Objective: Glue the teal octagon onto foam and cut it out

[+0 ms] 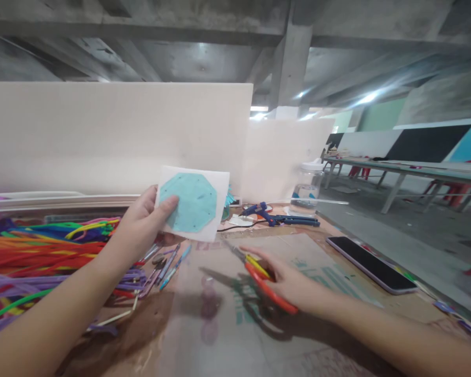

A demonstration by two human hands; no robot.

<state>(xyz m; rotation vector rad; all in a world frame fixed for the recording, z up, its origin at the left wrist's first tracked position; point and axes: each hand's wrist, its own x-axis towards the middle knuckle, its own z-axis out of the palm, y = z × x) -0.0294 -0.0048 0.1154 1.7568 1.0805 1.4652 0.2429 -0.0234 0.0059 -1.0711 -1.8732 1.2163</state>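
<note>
My left hand [143, 222] holds up a white card [215, 183] by its left edge, thumb pressed on the teal octagon [194, 201] drawn or stuck on its face. Lower down, my right hand [294, 285] rests on the cardboard-covered table [220, 335] and grips a pair of scissors [259, 277] with orange and yellow handles. The scissor blades point left and away from me, lying low over the cardboard.
A heap of coloured pipe cleaners [43, 256] fills the left side, with several pens [168, 264] beside it. A blue glue gun [265, 212], a clear jar [308, 188] and a phone [371, 264] lie further right. White partition boards [102, 136] stand behind.
</note>
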